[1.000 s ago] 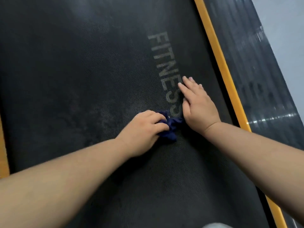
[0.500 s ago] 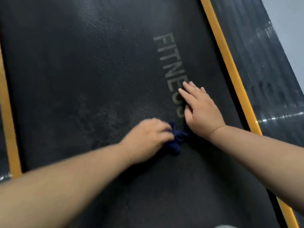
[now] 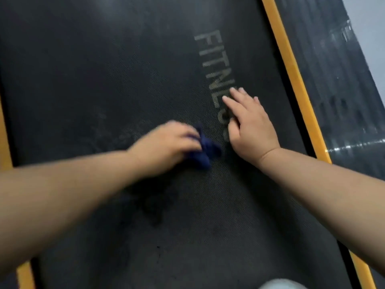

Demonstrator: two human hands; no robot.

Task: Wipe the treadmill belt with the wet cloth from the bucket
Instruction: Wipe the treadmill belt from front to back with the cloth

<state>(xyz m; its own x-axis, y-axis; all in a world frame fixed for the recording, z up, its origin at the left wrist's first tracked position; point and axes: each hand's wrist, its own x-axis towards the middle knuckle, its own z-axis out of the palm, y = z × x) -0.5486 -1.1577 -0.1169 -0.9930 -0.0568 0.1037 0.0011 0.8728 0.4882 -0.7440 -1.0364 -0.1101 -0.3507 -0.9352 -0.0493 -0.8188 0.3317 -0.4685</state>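
Belt [image 3: 104, 69], black with a woven texture, fills most of the view. Left strip [image 3: 4, 142], yellow, runs down the belt's far left side. Left forearm comes in from lower left across the belt. Left grip [image 3: 166, 147] sits near the belt's middle and is blurred. Its fingers are curled over the cloth [image 3: 207, 152], holding it bunched and pressed on the belt. Cloth is dark blue and crumpled. It sticks out from the right side of the left grip and lies on the belt beside the lower end of the lettering. Darker blotch [image 3: 154, 205] on the belt just below the left wrist. Grey lettering [image 3: 212, 65] right of middle reads FITNES, the rest partly covered. Right grip [image 3: 250, 130] is just right of the cloth, palm down flat on the belt. Its fingers are straight and a bit spread, holding nothing, fingertips over the lower letters. Gap between cloth and right grip is tiny, cannot tell if they touch. Right forearm comes in from the right edge. Right strip [image 3: 291, 84], yellow, slants along the belt's right side. Dark side rail [image 3: 341, 90] lies beyond it, with glare streaks. Pale grey surface [image 3: 370, 28] at the top right corner. Pale rounded thing [image 3: 281, 285] at the bottom edge is cut off, cannot tell what it is.
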